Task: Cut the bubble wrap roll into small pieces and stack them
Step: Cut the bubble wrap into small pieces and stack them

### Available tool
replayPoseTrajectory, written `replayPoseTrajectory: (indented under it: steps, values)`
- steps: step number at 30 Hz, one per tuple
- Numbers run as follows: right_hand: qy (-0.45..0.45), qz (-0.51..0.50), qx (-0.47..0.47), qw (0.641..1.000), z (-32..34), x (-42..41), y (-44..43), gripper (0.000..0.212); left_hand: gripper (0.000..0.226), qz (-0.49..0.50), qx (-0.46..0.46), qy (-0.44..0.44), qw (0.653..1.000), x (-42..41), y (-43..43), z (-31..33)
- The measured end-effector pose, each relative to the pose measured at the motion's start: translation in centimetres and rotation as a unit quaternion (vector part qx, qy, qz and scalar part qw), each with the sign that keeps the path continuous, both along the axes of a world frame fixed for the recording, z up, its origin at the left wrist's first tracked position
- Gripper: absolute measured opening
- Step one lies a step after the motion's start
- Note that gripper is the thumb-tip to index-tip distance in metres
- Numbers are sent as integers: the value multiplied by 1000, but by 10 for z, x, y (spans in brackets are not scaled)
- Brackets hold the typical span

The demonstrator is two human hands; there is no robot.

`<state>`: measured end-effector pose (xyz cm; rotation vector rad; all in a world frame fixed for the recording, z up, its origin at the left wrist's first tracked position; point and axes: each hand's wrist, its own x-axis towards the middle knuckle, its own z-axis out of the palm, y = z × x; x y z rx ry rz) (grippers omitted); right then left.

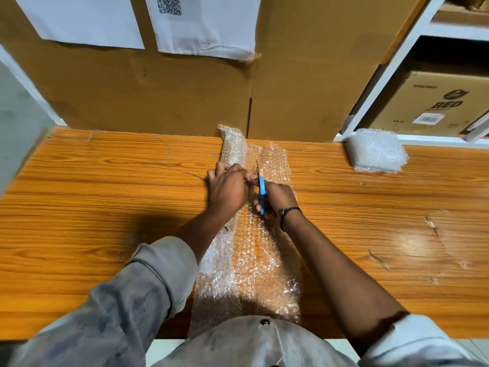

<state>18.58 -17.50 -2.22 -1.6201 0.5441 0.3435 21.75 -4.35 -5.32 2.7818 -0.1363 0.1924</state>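
Pretty bright, warm light from overhead. Big shiny glare spot on the bench [412,245] off to my right, and my left arm [207,229] throws a dark shadow leftward. The bubble wrap [248,260] sparkles. Fisheye bows the edges; my left sleeve [119,313] looks smeared.

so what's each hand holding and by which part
Right hand: blue-handled scissors, grip round the handles. Left hand: bubble wrap roll, grip on its rolled part beside the blades.
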Motion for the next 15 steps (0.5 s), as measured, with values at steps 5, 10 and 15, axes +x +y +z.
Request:
replayPoseTrajectory:
  steps: [5,10,15]
  values:
    - [8,-29,-18,999,5,19,1,32,21,-3,-7,-5,1000,0,1,-1]
    - [9,-40,-75,996,2,35,0,33,14,-4,-21,-4,1000,0,2,-2]
    - [16,-38,-33,999,0,38,-5,22,17,-6,-10,-13,1000,0,3,-4]
